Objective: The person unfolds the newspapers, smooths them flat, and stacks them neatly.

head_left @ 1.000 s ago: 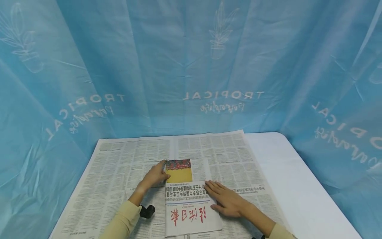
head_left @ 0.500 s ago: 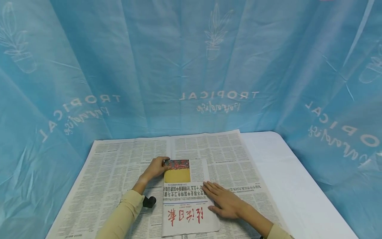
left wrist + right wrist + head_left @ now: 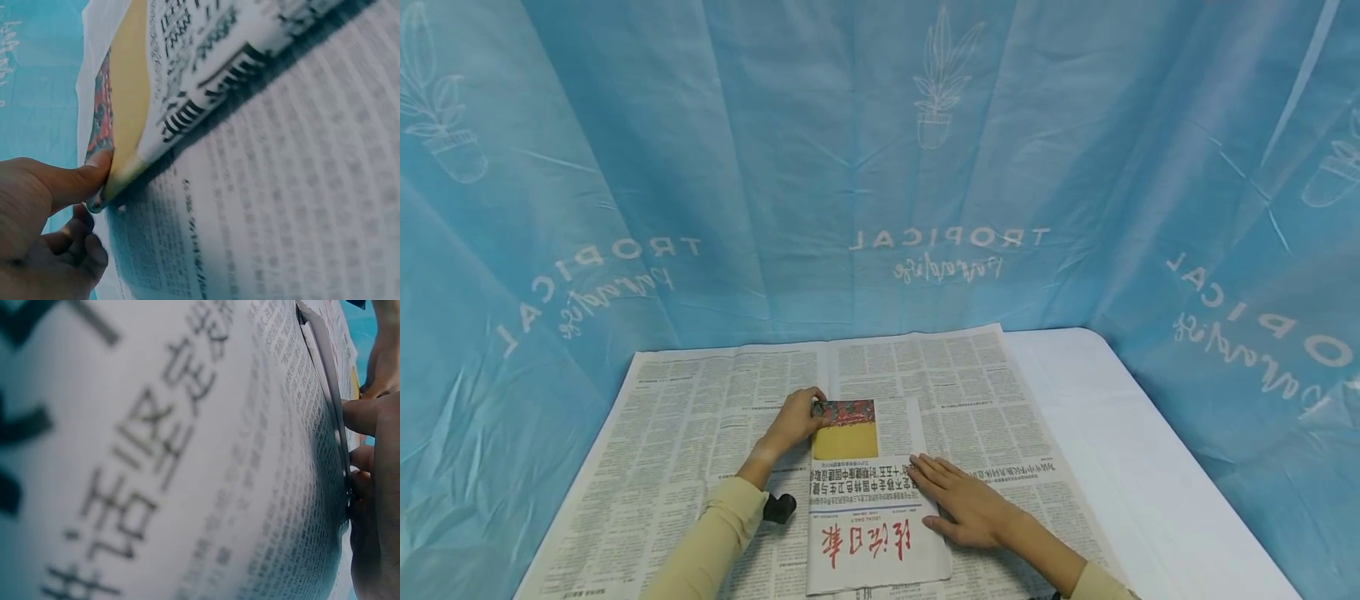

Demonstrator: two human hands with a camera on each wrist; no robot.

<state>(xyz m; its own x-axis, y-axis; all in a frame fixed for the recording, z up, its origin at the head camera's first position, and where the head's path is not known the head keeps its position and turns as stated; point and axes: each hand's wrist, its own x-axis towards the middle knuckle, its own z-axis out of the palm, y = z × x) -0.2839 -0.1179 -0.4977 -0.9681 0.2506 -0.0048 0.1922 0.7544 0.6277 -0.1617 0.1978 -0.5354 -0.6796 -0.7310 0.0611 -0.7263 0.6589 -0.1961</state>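
A folded newspaper (image 3: pixel 880 533) with red and black print and a yellow picture lies on a larger spread newspaper sheet (image 3: pixel 700 417). At its far left corner, my left hand (image 3: pixel 793 421) pinches the paper between thumb and fingers. In the left wrist view that corner of the folded newspaper (image 3: pixel 128 94) is lifted a little off the sheet below, the thumb (image 3: pixel 81 181) on top. My right hand (image 3: pixel 966 504) rests on the folded newspaper's right edge with fingers extended. Its fingers (image 3: pixel 365 419) touch the layered edge in the right wrist view.
A white table (image 3: pixel 1120 433) shows to the right of the spread sheet. Blue curtain (image 3: pixel 880 167) with white lettering and plant drawings hangs behind the table and along both sides. A black wrist-worn device (image 3: pixel 779 508) sits by the left cuff.
My left hand has shifted from the left edge up to the far corner of the folded newspaper and pinches it there. The right hand stays in place on the paper. The head view has shifted slightly.
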